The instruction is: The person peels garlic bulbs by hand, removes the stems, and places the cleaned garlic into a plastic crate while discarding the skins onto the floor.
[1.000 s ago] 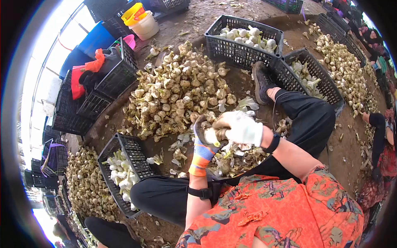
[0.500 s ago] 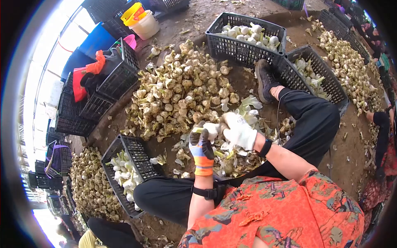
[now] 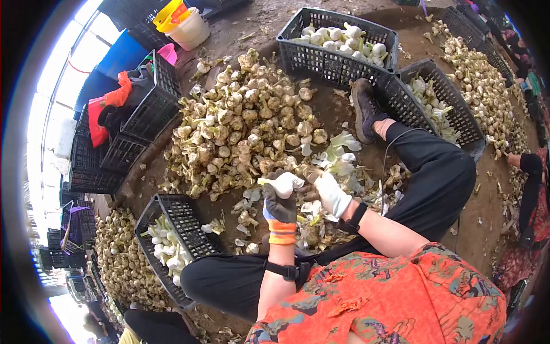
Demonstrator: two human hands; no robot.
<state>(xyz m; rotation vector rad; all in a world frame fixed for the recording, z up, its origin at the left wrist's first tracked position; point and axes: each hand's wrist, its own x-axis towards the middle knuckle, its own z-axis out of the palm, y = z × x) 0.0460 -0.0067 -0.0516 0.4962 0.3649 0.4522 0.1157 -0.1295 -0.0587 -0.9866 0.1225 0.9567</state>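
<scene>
My left hand (image 3: 279,209), in a grey, blue and orange glove, is closed round a white garlic bulb (image 3: 283,184) whose stem points left. Beside it, my right hand (image 3: 329,191) in a white glove has its fingers bent at the bulb's right side; whether they pinch a piece of skin is too small to tell. Below both hands lie loose peels and leaves (image 3: 312,221). A big heap of unpeeled garlic (image 3: 246,120) rises just beyond them.
Crates of white garlic stand at lower left (image 3: 184,229), at the top (image 3: 338,67) and at upper right (image 3: 452,112). Stacked crates (image 3: 152,109), a white bucket (image 3: 190,31) and another garlic heap (image 3: 123,258) are to the left. Other people sit at the right edge and lower left.
The bulb in my left hand shows more fully, with its stem tilted up to the left. My right hand has shifted slightly down. The whole view has moved a little.
</scene>
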